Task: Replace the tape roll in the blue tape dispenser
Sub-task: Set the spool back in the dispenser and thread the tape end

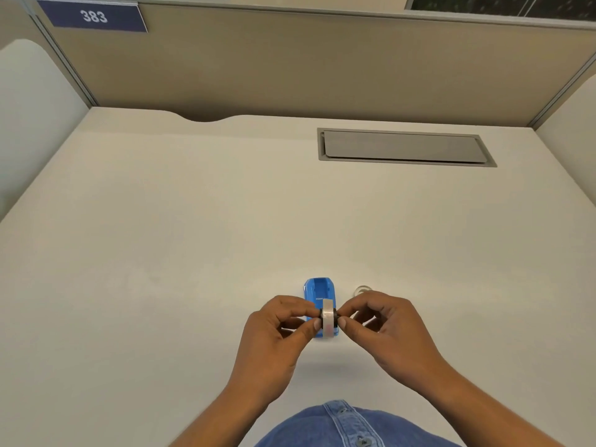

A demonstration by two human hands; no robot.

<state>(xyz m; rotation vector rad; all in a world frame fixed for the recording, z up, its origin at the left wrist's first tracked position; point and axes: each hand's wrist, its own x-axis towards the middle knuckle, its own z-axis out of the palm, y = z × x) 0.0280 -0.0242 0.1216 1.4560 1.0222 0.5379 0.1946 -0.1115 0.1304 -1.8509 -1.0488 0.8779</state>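
The blue tape dispenser (318,290) stands on the white desk, its open cavity facing up and its near end hidden behind my fingers. A clear tape roll (328,316) on a black hub is held upright just above the dispenser's near end. My left hand (280,330) pinches the hub's left side with thumb and forefinger. My right hand (383,327) pinches the right side the same way. A second, nearly transparent ring of tape (362,289) lies flat on the desk to the right of the dispenser, partly hidden by my right hand.
A grey cable hatch (403,146) is set into the desk (161,237) at the back right. Beige partition walls (290,66) close the desk off at the back and sides, with a blue "383" sign (93,16) at top left.
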